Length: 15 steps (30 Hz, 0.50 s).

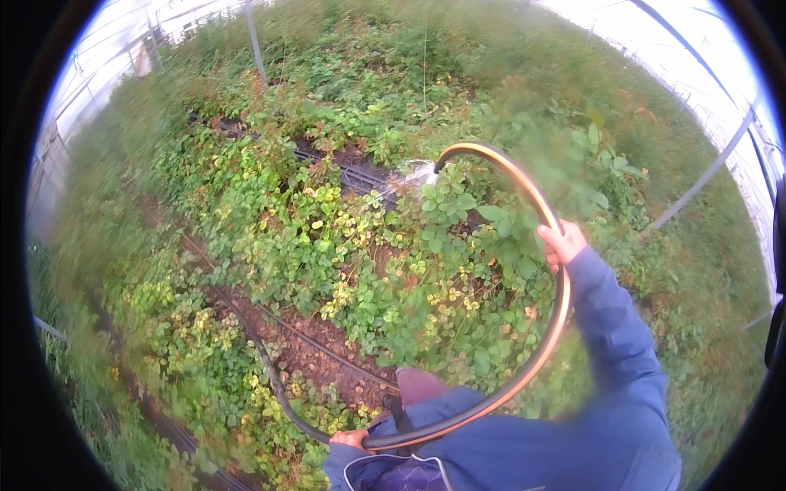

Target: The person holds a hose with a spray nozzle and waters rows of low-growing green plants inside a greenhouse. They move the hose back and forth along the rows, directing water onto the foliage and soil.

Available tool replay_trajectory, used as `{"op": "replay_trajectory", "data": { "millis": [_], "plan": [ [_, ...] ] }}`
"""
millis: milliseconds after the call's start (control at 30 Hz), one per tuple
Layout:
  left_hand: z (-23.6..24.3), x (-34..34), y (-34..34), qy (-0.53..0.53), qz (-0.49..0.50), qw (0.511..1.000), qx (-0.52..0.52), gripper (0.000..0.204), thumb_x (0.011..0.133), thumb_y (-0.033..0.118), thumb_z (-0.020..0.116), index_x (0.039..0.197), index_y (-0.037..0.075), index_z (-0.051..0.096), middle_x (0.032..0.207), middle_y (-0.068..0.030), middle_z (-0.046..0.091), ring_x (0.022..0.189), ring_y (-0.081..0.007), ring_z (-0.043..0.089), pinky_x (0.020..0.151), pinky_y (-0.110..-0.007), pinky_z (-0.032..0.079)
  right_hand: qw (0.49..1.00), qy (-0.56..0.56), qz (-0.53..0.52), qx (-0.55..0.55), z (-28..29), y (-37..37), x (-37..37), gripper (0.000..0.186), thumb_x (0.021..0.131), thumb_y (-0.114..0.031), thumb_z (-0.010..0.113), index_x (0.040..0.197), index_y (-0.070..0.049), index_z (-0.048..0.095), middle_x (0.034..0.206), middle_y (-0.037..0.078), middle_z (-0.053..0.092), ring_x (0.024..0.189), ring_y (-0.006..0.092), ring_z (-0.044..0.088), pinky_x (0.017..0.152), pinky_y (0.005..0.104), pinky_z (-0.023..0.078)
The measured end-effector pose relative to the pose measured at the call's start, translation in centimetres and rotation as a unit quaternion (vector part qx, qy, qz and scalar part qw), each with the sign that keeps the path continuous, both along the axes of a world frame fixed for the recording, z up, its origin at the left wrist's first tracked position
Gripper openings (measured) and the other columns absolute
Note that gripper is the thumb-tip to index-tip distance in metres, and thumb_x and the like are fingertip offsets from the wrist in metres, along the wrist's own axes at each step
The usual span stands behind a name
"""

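Bright pale walls (667, 69) and grey poles (706, 170) stand around brown soil (315, 368)

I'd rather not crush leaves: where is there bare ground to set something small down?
The brown soil strip, lower left of centre, between the hose on its left and leafy plants on its right, though a dark pipe crosses it. Those plants also crowd the hose's loop; beyond are black tubes and spraying water.
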<state>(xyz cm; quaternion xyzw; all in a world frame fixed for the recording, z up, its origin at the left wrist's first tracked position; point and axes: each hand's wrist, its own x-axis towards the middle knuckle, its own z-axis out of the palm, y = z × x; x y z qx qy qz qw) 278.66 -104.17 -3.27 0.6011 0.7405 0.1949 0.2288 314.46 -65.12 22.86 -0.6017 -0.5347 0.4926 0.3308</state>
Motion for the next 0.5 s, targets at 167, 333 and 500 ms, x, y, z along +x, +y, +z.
{"op": "replay_trajectory", "data": {
  "millis": [167, 333, 500],
  "plan": [
    [1.0, 1.9, -1.5, 0.007, 0.036, 0.999, -0.014, 0.026, 0.051, 0.026, 0.074, 0.073, 0.016, 0.066, 0.067, -0.0074, 0.061, 0.076, -0.0308, 0.055, 0.073, -0.041, 0.041, 0.999, 0.029, 0.043, 0.007, -0.5, 1.6, -1.3, 0.020, 0.088, -0.022, 0.057, 0.091, -0.005, 0.047, 0.054, -0.001, 0.040, 0.037, 0.0079, 0.039, 0.033, 0.0249, 0.035],
    [1.9, 5.0, -0.6, 0.004, 0.046, 0.998, -0.036, 0.025, 0.050, 0.028, 0.073, 0.070, 0.016, 0.064, 0.069, -0.0076, 0.061, 0.078, -0.0316, 0.055, 0.071, -0.042, 0.042, 0.998, 0.012, 0.055, 0.013, -0.4, 3.6, 0.1, 0.021, 0.088, -0.022, 0.057, 0.090, -0.004, 0.047, 0.055, 0.000, 0.041, 0.037, 0.0087, 0.040, 0.032, 0.0258, 0.036],
    [0.9, 9.6, 1.1, -0.022, 0.019, 0.999, -0.046, 0.026, 0.050, 0.030, 0.073, 0.069, 0.016, 0.063, 0.067, -0.0082, 0.060, 0.072, -0.0316, 0.056, 0.068, -0.042, 0.043, 0.997, -0.009, 0.074, 0.006, -0.1, 5.3, 5.1, 0.021, 0.088, -0.022, 0.057, 0.091, -0.002, 0.048, 0.056, 0.001, 0.042, 0.037, 0.0091, 0.040, 0.032, 0.0265, 0.036]
  ]
}}
